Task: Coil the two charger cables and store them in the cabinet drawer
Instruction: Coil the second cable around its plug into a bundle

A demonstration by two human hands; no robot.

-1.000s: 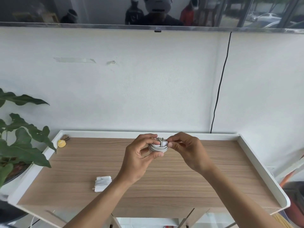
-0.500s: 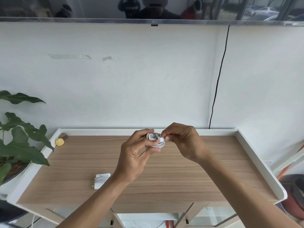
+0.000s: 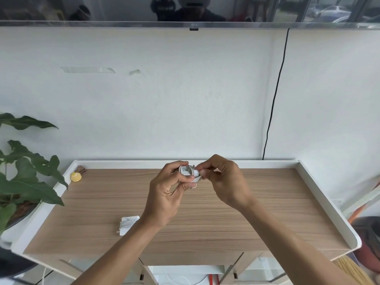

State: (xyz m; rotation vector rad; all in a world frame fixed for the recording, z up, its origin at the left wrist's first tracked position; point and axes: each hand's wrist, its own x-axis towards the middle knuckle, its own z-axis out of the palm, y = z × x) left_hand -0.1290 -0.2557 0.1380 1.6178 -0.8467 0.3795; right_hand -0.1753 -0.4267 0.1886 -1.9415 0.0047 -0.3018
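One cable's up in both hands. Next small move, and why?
Probably tuck the loose end in: the left hand grips the wound cable, and the right hand pinches its end at the edge, so it looks unsecured. The other coil lies on the cabinet top.

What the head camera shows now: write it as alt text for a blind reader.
Two bare hands hold a small coil of white charger cable above a wooden cabinet top: the left hand grips it, the right hand pinches its edge. A second coiled cable lies on the top beside the left forearm.
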